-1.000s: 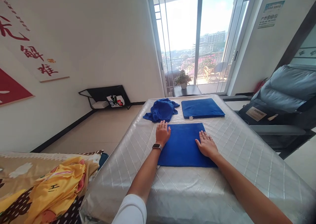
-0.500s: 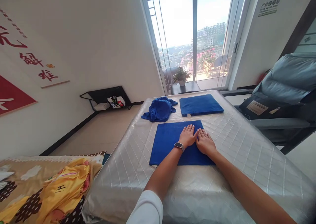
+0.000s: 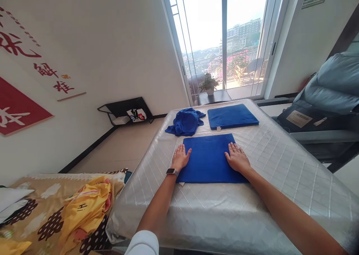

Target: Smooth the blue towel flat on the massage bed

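Observation:
A blue folded towel (image 3: 209, 159) lies flat on a silver quilted mattress (image 3: 224, 210). My left hand (image 3: 181, 158), with a watch on the wrist, rests on the towel's left edge, fingers stretched forward and thumb inward. On the opposite edge my right hand (image 3: 238, 157) lies flat with its fingers extended. Neither hand grips anything. Farther back sits a second blue folded towel (image 3: 232, 116), stacked neatly with a small white tag at its near edge. Left of that is a crumpled blue towel (image 3: 186, 122).
At lower left, a patterned bedspread (image 3: 53, 191) carries a yellow garment (image 3: 86, 206). A grey-blue recliner (image 3: 328, 94) stands at the right. Beyond the mattress are a potted plant (image 3: 209, 84) on a dark chair and a sliding glass door. A low black rack (image 3: 126, 112) stands by the wall.
My hands have moved apart from the towel's middle. The left one has slid to its left edge and the right one to its right edge. The camera view has shifted slightly.

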Demonstrator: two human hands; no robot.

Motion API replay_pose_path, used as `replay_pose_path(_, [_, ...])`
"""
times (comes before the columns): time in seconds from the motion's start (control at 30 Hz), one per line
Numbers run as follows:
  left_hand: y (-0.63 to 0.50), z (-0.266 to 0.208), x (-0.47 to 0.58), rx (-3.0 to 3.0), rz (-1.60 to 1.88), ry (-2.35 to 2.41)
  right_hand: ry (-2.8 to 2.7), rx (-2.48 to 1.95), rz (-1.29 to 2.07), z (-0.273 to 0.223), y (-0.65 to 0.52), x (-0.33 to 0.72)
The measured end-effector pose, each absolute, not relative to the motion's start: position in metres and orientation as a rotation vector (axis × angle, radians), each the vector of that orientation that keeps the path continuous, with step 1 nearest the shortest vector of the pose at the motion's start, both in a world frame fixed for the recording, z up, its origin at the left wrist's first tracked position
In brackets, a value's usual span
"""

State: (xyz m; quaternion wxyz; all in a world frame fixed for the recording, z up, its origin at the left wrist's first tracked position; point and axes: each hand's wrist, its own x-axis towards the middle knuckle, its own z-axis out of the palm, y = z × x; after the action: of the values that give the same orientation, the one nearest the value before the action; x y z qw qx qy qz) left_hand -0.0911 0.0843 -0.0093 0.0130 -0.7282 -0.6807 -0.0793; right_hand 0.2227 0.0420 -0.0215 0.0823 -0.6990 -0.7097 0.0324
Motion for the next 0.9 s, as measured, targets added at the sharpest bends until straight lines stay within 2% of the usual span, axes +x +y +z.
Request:
replay_pose_path(0.1, [0.071,-0.001,-0.063,-2.313,-0.335,-1.964,-2.124,-2.087,0.099,-0.022,0.043,0.223])
replay_pose_path(0.3, [0.045,-0.002,0.059,-2.771,-0.412,-1.443,-2.172,-2.077,0.043,-0.019,0.039,0.226])
replay_pose_path(0.43, [0.037,-0.01,0.099,-2.793,-0.446,-1.465,-2.217,-2.053,0.028,-0.017,0.036,0.227])
replay_pose_path(0.6, [0.035,-0.011,0.057,-2.772,-0.373,-1.534,-2.168,-2.079,0.051,-0.017,0.039,0.224])
replay_pose_path(0.9, [0.02,-0.016,-0.07,-2.445,-0.22,-1.955,-2.135,-2.08,0.091,-0.018,0.04,0.223])
